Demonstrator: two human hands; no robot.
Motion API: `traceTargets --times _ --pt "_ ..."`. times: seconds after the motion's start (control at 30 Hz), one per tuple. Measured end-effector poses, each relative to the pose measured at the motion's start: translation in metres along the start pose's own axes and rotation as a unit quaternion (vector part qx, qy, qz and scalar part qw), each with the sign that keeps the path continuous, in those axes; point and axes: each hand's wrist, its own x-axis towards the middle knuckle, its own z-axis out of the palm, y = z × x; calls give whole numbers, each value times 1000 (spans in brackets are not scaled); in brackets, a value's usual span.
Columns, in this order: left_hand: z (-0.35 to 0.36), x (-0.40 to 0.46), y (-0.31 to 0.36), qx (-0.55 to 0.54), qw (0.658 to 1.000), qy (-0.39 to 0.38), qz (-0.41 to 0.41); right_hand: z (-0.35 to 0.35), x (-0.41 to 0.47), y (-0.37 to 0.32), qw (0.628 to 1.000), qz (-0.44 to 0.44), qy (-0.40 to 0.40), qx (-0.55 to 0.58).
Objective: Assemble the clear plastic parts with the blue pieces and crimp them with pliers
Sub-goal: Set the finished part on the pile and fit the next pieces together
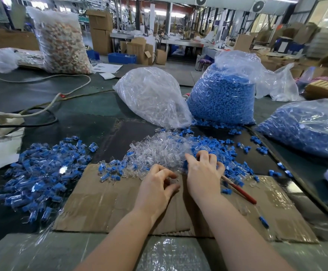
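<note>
Blue and clear plastic pieces cover a dark worktop (92, 114) seen from a head-worn camera looking down at two bare forearms. A flattened sheet of cardboard (104, 204) lies on the worktop nearest the viewer, and both hands work above its far edge.

The left hand (157, 184) has its fingers curled, with thumb and fingertips pinching a small clear plastic part (173, 181) just above the cardboard. The right hand (204, 173) sits just beside it, fingers curled down into the parts; it appears to hold a blue piece (185, 164) under its index finger, though the grip is partly hidden.

Directly beyond the hands lies a loose pile of clear plastic parts (157, 151), and to its right, touching it, a scatter of loose blue pieces (231, 151). Red-handled pliers (241, 191) lie on the cardboard just right of the right wrist, the head hidden by the hand.

Far to the left is a separate heap of assembled pieces (40, 173), clear bodies with blue inserts. Behind the piles stand a bag of clear parts (153, 96), an open bag of blue pieces (223, 98) and, at the right edge, a second blue-filled bag (305, 128). A pale cable (48, 79) snakes over the worktop at upper left, near a tall bag of orange and white parts (61, 40).
</note>
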Motion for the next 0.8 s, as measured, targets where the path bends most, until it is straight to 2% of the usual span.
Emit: traceTargets --times 0.8 --pt "0 -1 -3 35 999 -21 13 -10 -14 10 993 -3 -53 106"
